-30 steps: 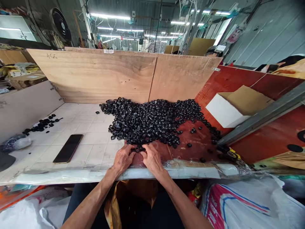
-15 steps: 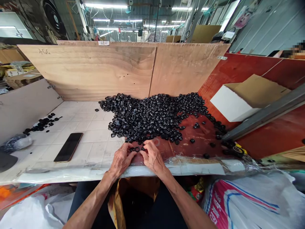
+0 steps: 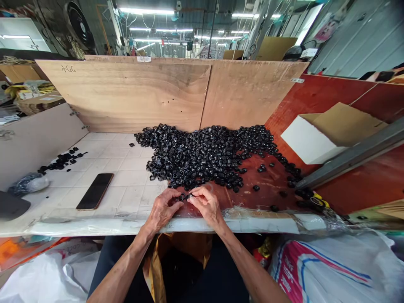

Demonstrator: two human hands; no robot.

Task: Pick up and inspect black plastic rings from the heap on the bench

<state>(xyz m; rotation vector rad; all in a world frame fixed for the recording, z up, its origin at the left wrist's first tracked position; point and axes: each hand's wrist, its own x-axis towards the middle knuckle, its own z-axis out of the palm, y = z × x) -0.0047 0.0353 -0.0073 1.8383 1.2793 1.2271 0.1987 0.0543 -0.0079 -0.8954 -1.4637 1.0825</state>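
Note:
A big heap of small black plastic rings (image 3: 205, 153) lies across the middle of the work table. At the table's near edge, just in front of the heap, my left hand (image 3: 162, 209) and my right hand (image 3: 204, 205) are drawn together. Fingertips of both hands are pinched around small black rings (image 3: 184, 196) held between them. Both forearms reach in from below, resting over the plastic-wrapped front edge (image 3: 252, 223).
A black phone (image 3: 95, 191) lies on the white tiled left half. A small cluster of black parts (image 3: 63, 160) sits far left. Plywood walls (image 3: 132, 94) close the back; a white cardboard box (image 3: 318, 134) leans at the right. Sacks (image 3: 331, 269) stand below.
My hands have stayed at the table's near edge by the heap. The right hand's fingers have curled tighter and now pinch a ring against the left fingertips.

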